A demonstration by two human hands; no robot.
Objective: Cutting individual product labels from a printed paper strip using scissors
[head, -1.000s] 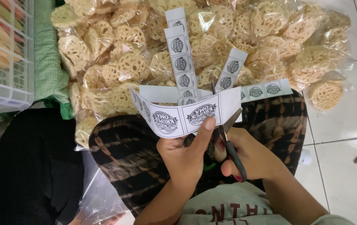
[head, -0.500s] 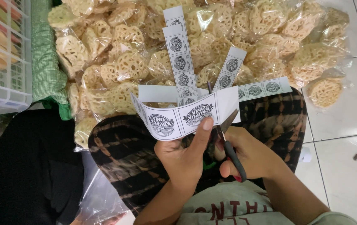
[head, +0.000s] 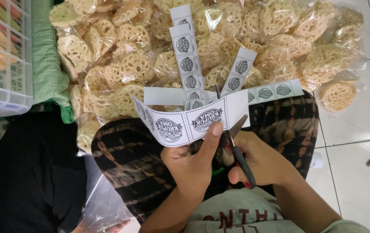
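Observation:
My left hand holds up a white paper strip of round printed labels, thumb pressed on its lower edge. My right hand grips black-handled scissors whose blades are open around the strip's right part, just right of my thumb. Several cut label strips lie on the clear bags of lattice-shaped crackers beyond my lap, two pointing away and one lying across. My knees are covered by dark plaid cloth.
A white plastic basket stands at the left beside a green cloth. White floor tiles lie to the right. A loose clear plastic bag sits by my left leg.
The label strip has shifted slightly right and lower in my left hand, and the scissors have advanced a little into it. The cut strips on the bags have not moved.

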